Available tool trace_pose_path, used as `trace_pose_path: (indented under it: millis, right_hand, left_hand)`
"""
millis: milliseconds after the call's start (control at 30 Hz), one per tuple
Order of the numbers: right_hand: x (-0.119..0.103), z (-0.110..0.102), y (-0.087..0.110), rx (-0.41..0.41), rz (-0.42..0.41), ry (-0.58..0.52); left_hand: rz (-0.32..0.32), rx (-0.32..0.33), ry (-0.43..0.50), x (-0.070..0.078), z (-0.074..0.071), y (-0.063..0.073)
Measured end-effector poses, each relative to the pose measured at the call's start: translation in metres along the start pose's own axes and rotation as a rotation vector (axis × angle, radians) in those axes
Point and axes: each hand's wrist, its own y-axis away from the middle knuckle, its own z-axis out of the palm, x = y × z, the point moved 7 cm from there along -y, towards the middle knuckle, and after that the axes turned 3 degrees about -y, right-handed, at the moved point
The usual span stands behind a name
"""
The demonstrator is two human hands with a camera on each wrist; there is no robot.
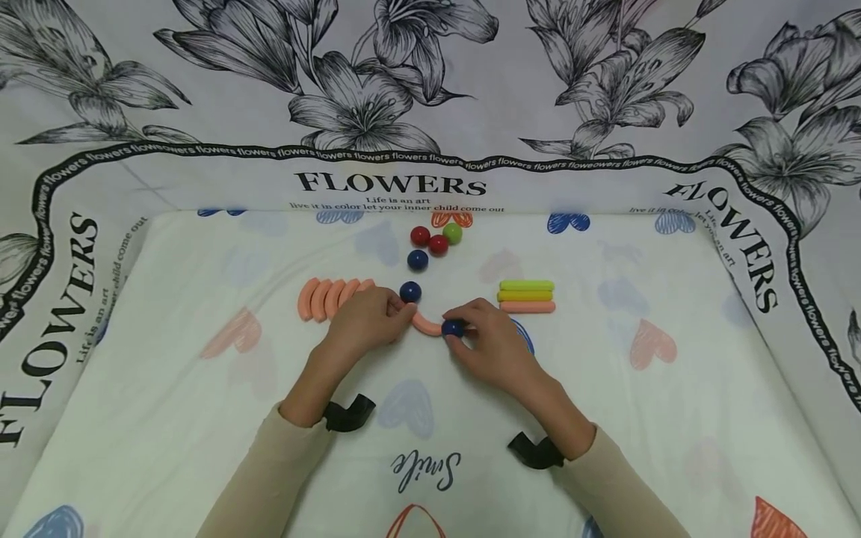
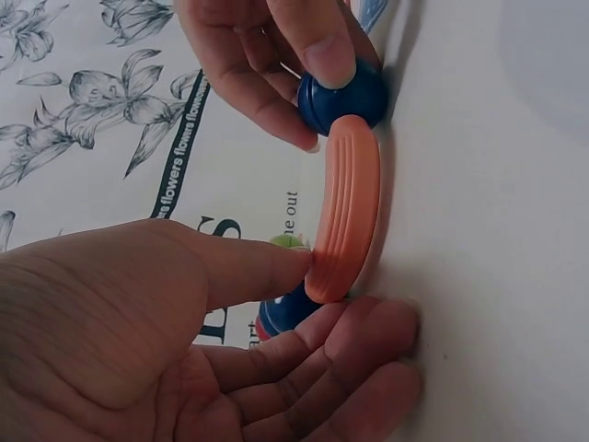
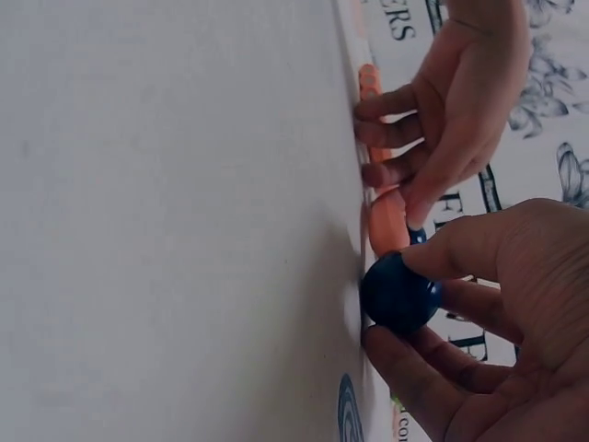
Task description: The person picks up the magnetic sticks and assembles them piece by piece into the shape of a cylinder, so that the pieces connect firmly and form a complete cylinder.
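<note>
My left hand (image 1: pixel 368 320) pinches one end of a curved orange stick (image 1: pixel 427 324) between thumb and fingers. Grooves run along the stick (image 2: pixel 346 203) in the left wrist view. At its other end, my right hand (image 1: pixel 496 345) holds a dark blue ball (image 3: pixel 401 293) with thumb and fingertips, and the ball meets the stick's tip. A second blue ball (image 1: pixel 410 291) lies right by the left hand's fingertips. Farther back sits another blue ball (image 1: pixel 418 260).
Two red balls (image 1: pixel 420 236) and a green ball (image 1: pixel 453 233) cluster at the back. A row of curved orange sticks (image 1: pixel 323 299) lies left, partly behind the left hand. Straight yellow-green, yellow and orange sticks (image 1: pixel 527 296) lie right. A printed cloth (image 1: pixel 417 183) covers the table.
</note>
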Motion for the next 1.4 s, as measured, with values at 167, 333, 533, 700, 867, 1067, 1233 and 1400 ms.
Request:
trace_pose_path:
  millis: [167, 333, 533, 700, 867, 1067, 1233, 1400]
  right_hand:
    - [0.002, -0.005, -0.001, 0.006, 0.007, 0.019]
    - [0.003, -0.007, -0.002, 0.028, 0.004, 0.018]
    - [0.004, -0.006, -0.002, 0.052, 0.016, -0.003]
    - [0.007, -0.005, -0.002, 0.039, 0.036, -0.032]
    - [0.008, -0.006, -0.002, 0.027, 0.028, -0.036]
    - [0.011, -0.006, -0.001, 0.025, 0.028, -0.070]
    - [0.012, -0.007, -0.001, 0.009, 0.047, -0.059]
    - [0.013, -0.008, -0.003, 0.000, 0.051, -0.062]
  left_hand:
    - [0.016, 0.008, -0.021, 0.003, -0.002, -0.001]
    - [0.055, 0.011, -0.052, 0.006, -0.009, 0.001]
    - [0.054, 0.077, -0.076, 0.002, -0.032, 0.010]
    - [0.025, 0.124, -0.027, -0.010, -0.051, 0.015]
    - [-0.025, 0.115, 0.018, -0.020, -0.059, 0.015]
    - [-0.036, 0.183, 0.001, -0.025, -0.070, 0.020]
    - [-0.019, 0.266, -0.006, -0.036, -0.081, 0.028]
    - [-0.014, 0.321, -0.003, -0.055, -0.088, 0.039]
